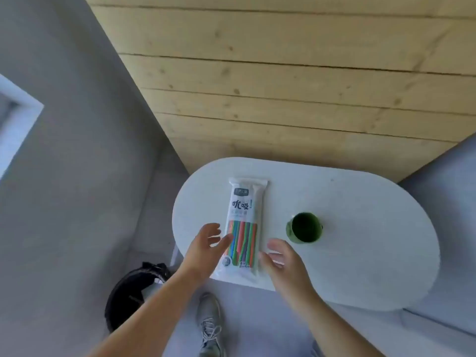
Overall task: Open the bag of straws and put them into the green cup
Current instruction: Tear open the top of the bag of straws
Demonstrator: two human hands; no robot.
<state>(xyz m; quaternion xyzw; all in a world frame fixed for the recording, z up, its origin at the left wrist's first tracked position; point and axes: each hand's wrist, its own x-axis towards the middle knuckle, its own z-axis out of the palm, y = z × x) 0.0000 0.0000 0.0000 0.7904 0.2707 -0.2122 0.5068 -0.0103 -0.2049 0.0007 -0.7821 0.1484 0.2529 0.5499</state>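
Note:
A sealed clear-and-white bag of coloured straws point(244, 222) lies lengthwise on the white oval table point(360, 240), its near end at the table's front edge. The green cup point(305, 228) stands upright and empty to the right of the bag. My left hand point(206, 246) hovers at the bag's left side with fingers spread and relaxed, thumb close to the straws. On the other side, my right hand point(279, 258) hangs near the bag's lower right corner, fingers loosely curved, holding nothing.
A black bin point(134, 292) sits on the floor below the table's left end. A wooden plank wall point(283, 73) rises behind the table. My grey shoe point(210, 323) is on the floor under the table's front edge.

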